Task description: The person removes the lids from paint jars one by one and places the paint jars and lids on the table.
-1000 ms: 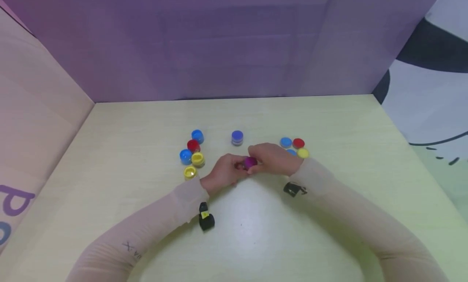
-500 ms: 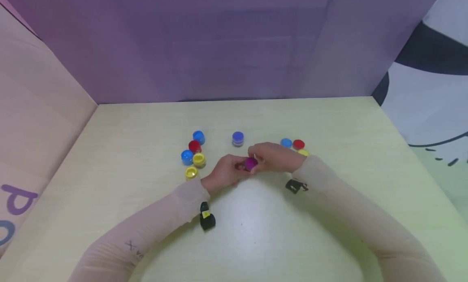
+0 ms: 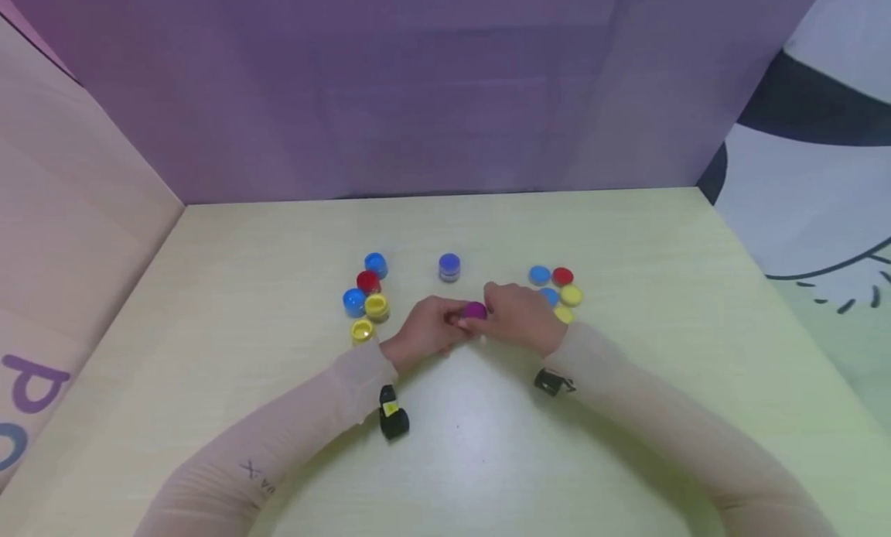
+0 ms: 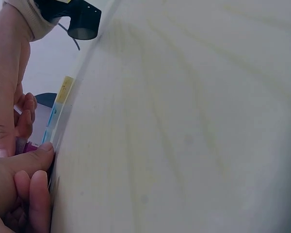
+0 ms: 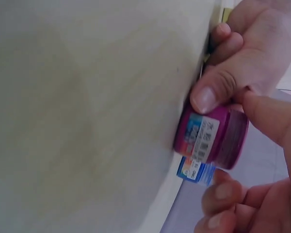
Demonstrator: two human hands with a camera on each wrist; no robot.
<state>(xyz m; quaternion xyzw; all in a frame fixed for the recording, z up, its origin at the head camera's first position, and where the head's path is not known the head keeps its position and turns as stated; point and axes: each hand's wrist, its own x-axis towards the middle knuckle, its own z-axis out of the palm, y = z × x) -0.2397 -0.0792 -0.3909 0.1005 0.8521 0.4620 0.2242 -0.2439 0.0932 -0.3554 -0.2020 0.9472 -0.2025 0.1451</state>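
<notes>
A small magenta paint jar (image 5: pixel 196 133) with a printed label is between the two hands at the middle of the table. My left hand (image 3: pixel 427 325) grips its body, the thumb pressed along the side in the right wrist view. At the other end, my right hand (image 3: pixel 525 318) has its thumb against the magenta lid (image 5: pixel 235 138) and its curled fingers at the opposite edge. The lid sits on the jar. From the left wrist camera, only a sliver of the jar (image 4: pixel 31 146) shows between the hands.
Left of the hands stand several small jars: blue (image 3: pixel 376 265), red (image 3: pixel 368 282) and yellow (image 3: pixel 377 308). A violet-lidded jar (image 3: pixel 449 267) stands behind the hands. To the right lie several flat round lids, including blue (image 3: pixel 539 275), red (image 3: pixel 562 276) and yellow (image 3: pixel 571 295).
My right hand has turned about the lid, its wrist lower and its index finger further from the lid. More of the lids beside it show. The left hand keeps its grip on the jar.
</notes>
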